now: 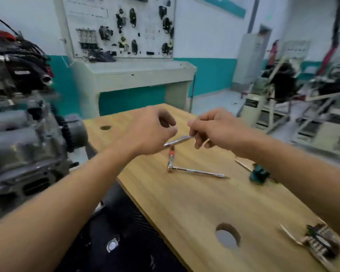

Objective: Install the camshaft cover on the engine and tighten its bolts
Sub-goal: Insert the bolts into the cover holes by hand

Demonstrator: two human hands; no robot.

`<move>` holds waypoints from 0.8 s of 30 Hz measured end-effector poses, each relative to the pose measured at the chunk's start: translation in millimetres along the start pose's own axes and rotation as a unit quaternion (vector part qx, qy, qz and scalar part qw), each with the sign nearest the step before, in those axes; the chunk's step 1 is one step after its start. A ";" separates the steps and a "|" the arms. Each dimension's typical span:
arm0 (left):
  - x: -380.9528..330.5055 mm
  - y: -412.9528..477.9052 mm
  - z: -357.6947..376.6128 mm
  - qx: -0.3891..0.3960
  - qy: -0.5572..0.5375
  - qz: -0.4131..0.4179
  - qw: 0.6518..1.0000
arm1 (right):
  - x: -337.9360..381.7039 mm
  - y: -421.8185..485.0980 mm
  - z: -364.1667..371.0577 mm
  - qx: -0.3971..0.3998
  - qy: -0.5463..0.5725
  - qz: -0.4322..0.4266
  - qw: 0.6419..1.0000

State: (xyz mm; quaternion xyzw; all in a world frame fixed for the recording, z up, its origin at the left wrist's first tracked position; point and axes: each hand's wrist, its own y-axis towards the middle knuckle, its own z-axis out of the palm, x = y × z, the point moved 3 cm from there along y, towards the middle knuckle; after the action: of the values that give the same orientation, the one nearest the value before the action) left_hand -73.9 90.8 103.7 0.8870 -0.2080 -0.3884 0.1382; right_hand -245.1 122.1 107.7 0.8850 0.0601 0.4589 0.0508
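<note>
Over table (185, 203) | right hand (220, 130) pinches rod (178, 140) | left hand (151, 130) above tip

Head-worn wide-angle view, facing forward and down, close over workbench (185, 203), edges apparently blurred

Pale wooden desk (185, 203) with two round holes, one near (228, 236), one at the far left (105, 127). Small green object (259, 174) on the desk's right side; blurred clutter (320, 244) at its near right corner. Behind, grey console (133, 75) against a white wall with a teal band (210, 75), topped by a white board (118, 26) hung with dark parts. Far right, blurred metal racks (283, 99) on the floor.
</note>
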 end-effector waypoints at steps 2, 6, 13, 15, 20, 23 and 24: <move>2.8 15.7 59.3 0.075 0.010 -0.011 0.997 | -44.9 -9.5 -31.7 -0.014 -0.070 0.061 0.996; 32.3 31.6 137.3 0.169 0.148 -0.008 0.974 | -108.9 -30.4 -56.5 -0.002 -0.186 0.110 0.976; 85.5 17.3 160.9 0.242 0.276 0.018 0.930 | -146.2 4.1 -22.4 0.006 -0.246 0.073 0.966; 89.2 11.5 152.3 0.238 0.252 0.040 0.937 | -145.4 22.2 -15.4 0.004 -0.236 0.072 0.969; 109.0 0.7 121.3 0.239 0.207 0.052 0.947 | -135.2 34.4 5.7 0.100 -0.273 0.037 0.956; 125.5 -5.2 99.6 0.102 0.222 -0.014 0.970 | -127.8 36.5 26.4 0.112 -0.317 0.002 0.942; 129.8 -7.2 95.4 0.063 0.223 -0.045 0.972 | -124.6 40.4 34.3 0.115 -0.340 -0.005 0.933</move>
State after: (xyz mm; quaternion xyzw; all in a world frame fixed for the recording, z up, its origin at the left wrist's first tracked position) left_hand -63.9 27.3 -44.2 0.9665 -0.1564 -0.1730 0.1075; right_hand -285.8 61.9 -6.5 0.9876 0.0958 0.1205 -0.0321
